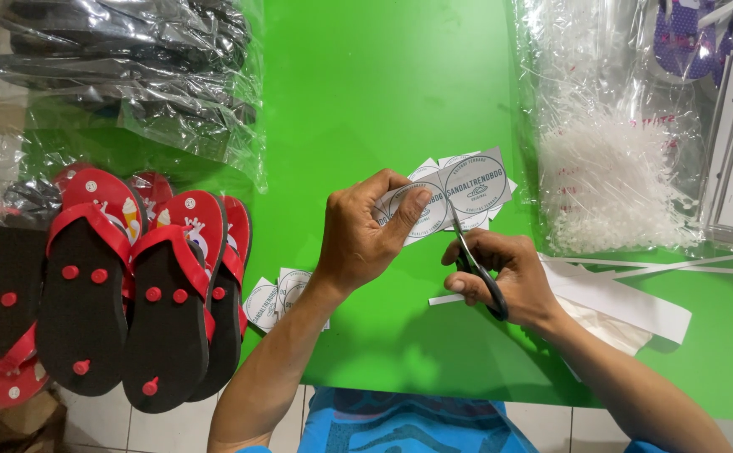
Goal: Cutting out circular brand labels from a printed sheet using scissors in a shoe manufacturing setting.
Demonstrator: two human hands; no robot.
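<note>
My left hand (366, 231) pinches a strip of white paper labels (459, 189) printed with round stamps, holding it above the green table (383, 84). My right hand (505, 273) grips black-handled scissors (477, 264), whose blades point up into the strip between two round stamps. Both forearms come in from the bottom edge.
Cut round labels (276, 298) lie by my left forearm. Red and black flip-flops (123, 285) are stacked at the left, bagged black ones (132, 59) behind them. A clear bag of white plastic fasteners (610, 168) and white paper offcuts (626, 302) lie on the right.
</note>
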